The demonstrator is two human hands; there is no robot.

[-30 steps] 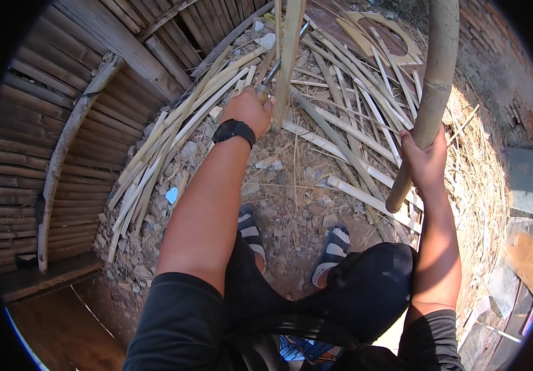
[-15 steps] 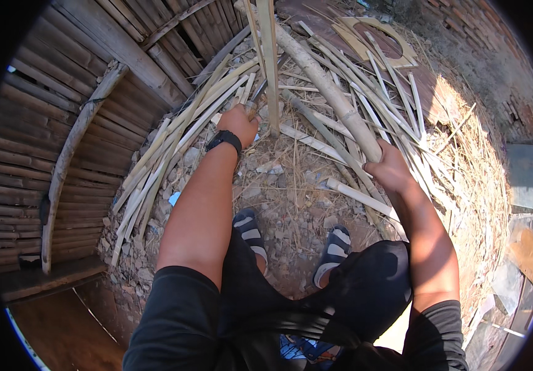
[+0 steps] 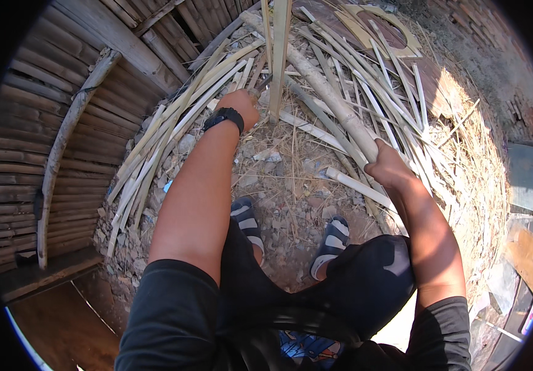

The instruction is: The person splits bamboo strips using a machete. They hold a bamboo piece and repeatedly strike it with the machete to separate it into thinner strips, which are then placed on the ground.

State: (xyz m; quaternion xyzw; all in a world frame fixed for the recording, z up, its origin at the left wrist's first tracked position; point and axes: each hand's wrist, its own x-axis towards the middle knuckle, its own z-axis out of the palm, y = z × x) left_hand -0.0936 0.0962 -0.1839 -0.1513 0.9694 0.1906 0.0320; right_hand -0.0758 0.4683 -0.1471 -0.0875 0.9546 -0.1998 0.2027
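Your right hand grips the near end of a thick bamboo pole, which lies across the split bamboo strips. Your left hand clasps an upright bamboo slat near its base.

Left hand ahead of left knee, at foot of upright bamboo slat. Right hand to its right, on near end of bamboo pole slanting away over split strips. Bamboo wall far left; sandalled feet between hands, nearer the body
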